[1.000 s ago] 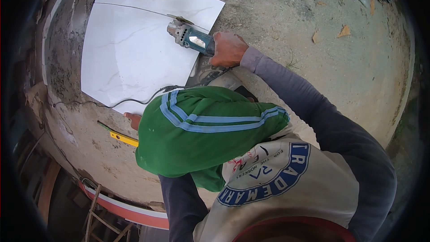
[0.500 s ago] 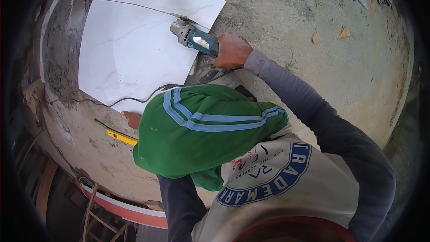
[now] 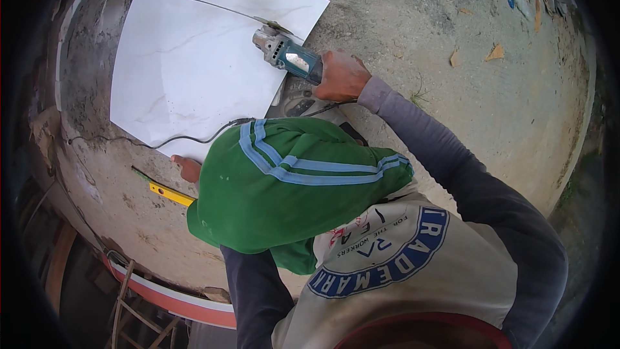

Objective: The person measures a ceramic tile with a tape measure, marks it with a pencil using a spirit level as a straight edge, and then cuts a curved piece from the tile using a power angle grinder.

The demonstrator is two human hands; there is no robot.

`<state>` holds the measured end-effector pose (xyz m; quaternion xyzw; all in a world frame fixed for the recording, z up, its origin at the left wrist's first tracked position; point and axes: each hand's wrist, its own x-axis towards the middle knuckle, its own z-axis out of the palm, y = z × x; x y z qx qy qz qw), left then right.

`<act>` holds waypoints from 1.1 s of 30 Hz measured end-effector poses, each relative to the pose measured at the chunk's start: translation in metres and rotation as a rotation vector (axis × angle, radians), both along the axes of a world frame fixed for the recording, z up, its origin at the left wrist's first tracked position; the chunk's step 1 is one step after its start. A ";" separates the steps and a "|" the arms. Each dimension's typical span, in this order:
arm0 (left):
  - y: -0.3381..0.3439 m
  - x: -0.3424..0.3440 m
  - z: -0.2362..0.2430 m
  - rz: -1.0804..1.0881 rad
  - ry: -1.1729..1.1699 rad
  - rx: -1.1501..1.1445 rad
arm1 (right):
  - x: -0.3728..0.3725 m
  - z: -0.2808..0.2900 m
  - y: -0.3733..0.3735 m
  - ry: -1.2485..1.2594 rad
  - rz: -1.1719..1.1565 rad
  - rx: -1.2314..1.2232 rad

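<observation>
Grinder on the tile, one hand steadying the near edge

Nearest you, your left hand point(image 3: 188, 168) rests at the near edge of the white tile point(image 3: 187, 64), mostly hidden under the green hood point(image 3: 290, 181), so you cannot tell whether its fingers are spread or curled. The yellow level point(image 3: 169, 194) lies just beside it on the concrete floor point(image 3: 413, 19). Further out, your right hand point(image 3: 340, 75) is clamped around the body of the angle grinder point(image 3: 287, 53), its disc meeting the tile along a dark cut line, its cable point(image 3: 194, 137) trailing over the near edge. Expect the tile to be stiff, heavy, smooth and brittle: hold it flat by its edges, away from the cut. The grinder probably kicks, so grip its body firmly.
</observation>
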<state>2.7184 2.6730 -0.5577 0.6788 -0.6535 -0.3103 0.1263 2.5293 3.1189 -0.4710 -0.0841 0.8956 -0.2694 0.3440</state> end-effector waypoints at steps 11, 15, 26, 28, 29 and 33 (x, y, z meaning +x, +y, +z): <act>-0.002 -0.001 -0.001 0.003 0.005 0.012 | 0.031 -0.014 0.019 0.080 -0.061 -0.006; -0.004 0.002 0.000 0.002 -0.004 0.014 | 0.018 -0.005 0.008 0.040 -0.028 0.023; 0.000 -0.001 0.001 -0.020 0.003 0.027 | 0.005 -0.008 -0.010 0.054 -0.061 0.001; -0.002 -0.001 0.001 -0.013 0.007 0.025 | 0.008 -0.007 -0.006 0.052 -0.068 -0.004; 0.000 0.002 0.002 -0.013 0.003 0.026 | 0.010 -0.007 -0.005 0.053 -0.075 -0.011; 0.003 0.001 0.002 -0.016 0.006 0.039 | 0.015 -0.010 0.001 0.028 -0.060 0.005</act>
